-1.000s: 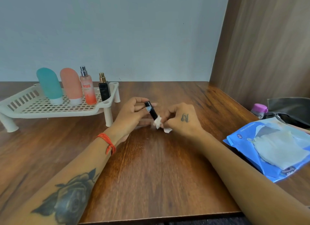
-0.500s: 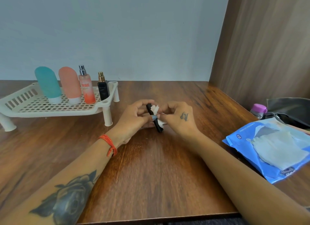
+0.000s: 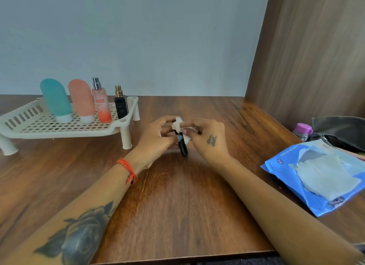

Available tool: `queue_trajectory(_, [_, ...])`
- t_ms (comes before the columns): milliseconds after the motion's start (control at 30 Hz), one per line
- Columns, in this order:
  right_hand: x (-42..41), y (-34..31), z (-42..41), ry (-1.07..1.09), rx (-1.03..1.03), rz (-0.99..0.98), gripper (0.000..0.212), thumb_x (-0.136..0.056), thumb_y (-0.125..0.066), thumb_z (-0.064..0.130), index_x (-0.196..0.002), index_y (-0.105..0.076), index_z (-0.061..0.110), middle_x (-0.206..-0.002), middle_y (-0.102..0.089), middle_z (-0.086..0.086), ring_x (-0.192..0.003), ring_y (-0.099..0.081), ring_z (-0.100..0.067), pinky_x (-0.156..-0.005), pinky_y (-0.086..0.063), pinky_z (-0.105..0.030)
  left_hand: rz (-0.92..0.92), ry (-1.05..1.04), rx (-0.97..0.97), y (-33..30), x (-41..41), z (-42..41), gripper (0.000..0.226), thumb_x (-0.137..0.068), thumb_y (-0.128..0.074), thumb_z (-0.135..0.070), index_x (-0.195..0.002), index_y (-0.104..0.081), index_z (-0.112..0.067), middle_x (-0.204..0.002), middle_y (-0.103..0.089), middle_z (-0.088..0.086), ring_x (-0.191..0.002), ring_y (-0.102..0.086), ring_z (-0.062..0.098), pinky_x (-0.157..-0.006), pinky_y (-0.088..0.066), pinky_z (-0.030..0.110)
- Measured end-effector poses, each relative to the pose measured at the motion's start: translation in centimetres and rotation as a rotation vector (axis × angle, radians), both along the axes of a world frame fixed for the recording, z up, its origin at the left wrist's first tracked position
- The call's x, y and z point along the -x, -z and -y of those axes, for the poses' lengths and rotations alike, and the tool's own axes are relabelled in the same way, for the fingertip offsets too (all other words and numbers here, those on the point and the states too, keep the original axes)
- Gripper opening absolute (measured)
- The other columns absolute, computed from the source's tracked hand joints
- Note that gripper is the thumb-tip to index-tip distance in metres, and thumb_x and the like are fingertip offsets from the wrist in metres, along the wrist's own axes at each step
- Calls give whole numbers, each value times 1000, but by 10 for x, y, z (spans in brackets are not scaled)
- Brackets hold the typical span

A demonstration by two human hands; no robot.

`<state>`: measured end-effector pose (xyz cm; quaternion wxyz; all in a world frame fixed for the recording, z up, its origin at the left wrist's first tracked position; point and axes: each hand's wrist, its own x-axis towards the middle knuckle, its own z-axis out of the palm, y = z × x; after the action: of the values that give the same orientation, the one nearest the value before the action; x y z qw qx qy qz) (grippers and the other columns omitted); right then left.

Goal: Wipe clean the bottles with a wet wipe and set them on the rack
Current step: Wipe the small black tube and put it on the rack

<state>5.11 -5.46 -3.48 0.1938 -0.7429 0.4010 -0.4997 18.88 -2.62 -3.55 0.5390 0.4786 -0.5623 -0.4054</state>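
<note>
Right now the left hand (image 3: 158, 135) pinches a small black bottle (image 3: 182, 145) near its middle, while the right hand (image 3: 207, 138) grips a crumpled white wet wipe (image 3: 178, 125) against the bottle's upper end. The bottle sits between the two hands, just above the wooden surface (image 3: 177, 195), its long axis running near-upright with the top leaning slightly away from the person. Its lower end points down toward the surface; whether it touches is hard to tell.

The rack (image 3: 59, 126) stands to the left and a little farther back, so the left hand is the nearer one for setting the bottle down, I judge. Four bottles already stand upright there: a teal one (image 3: 56, 99), a salmon one (image 3: 82, 100), a pink spray bottle (image 3: 101, 104) reading "ENGAGE", and a black perfume bottle (image 3: 120, 105) whose small lettering is too fine to read. Free grid remains in front of them.

At the right lies a blue wipes pack (image 3: 308, 181) marked "72".
</note>
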Motion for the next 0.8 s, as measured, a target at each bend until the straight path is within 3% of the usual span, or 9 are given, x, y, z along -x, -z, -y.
queue_trajectory(67, [6,1,4,5,-124,-60,12,-78,-68,8,-80,-72,19,-76,-68,9,-69,-62,-2,-67,-48,-8,-9,9,-2,0,-1,0,45,-82,-59,11,-117,-56,-16,-103,-71,6,-90,-70,16,-68,-57,27])
queue_trajectory(133, [10,2,6,27,-173,-75,12,-79,-68,11,-87,-72,18,-82,-68,9,-69,-59,3,-69,-48,-7,11,8,-1,1,-2,0,45,-82,-58,10,-117,-56,-18,-106,-70,5,-94,-69,17,-73,-58,33])
queue_trajectory(200, [9,2,3,100,-70,12,18,-83,-65,12,-99,-70,18,-91,-69,7,-72,-58,4,-68,-45,-3,23,15,-7,1,-2,1,45,-83,-59,8,-117,-56,-20,-105,-71,4,-95,-69,17,-76,-58,35])
queue_trajectory(300, [-2,3,-3,71,155,-18,24,-81,-65,6,-101,-71,19,-96,-71,3,-83,-62,-3,-76,-48,-12,64,1,7,1,-1,0,46,-81,-61,7,-117,-56,-22,-109,-67,4,-101,-65,19,-81,-57,35])
queue_trajectory(467, [0,1,-1,3,-3,26,17,-78,-70,5,-91,-74,14,-92,-70,6,-80,-61,-1,-69,-39,1,82,2,30,1,-1,-1,48,-80,-61,11,-116,-58,-21,-105,-69,3,-99,-66,17,-76,-57,29])
queue_trajectory(567, [9,2,3,-6,-13,-63,15,-78,-69,4,-89,-74,13,-92,-71,4,-81,-62,-2,-72,-43,-2,62,5,18,1,0,-1,45,-80,-63,7,-113,-58,-23,-105,-71,1,-98,-67,17,-78,-57,33])
queue_trajectory(700, [8,2,2,90,166,-45,15,-79,-67,4,-87,-74,14,-87,-71,3,-75,-59,-3,-67,-40,-1,103,-6,26,0,1,-1,46,-79,-66,3,-112,-58,-27,-107,-70,0,-103,-65,17,-89,-53,43])
queue_trajectory(800, [1,4,0,26,270,-77,15,-74,-71,3,-86,-74,13,-90,-69,1,-80,-58,-4,-71,-44,-6,141,-32,45,1,-1,-1,52,-79,-60,12,-115,-58,-25,-111,-67,0,-106,-62,16,-89,-53,42])
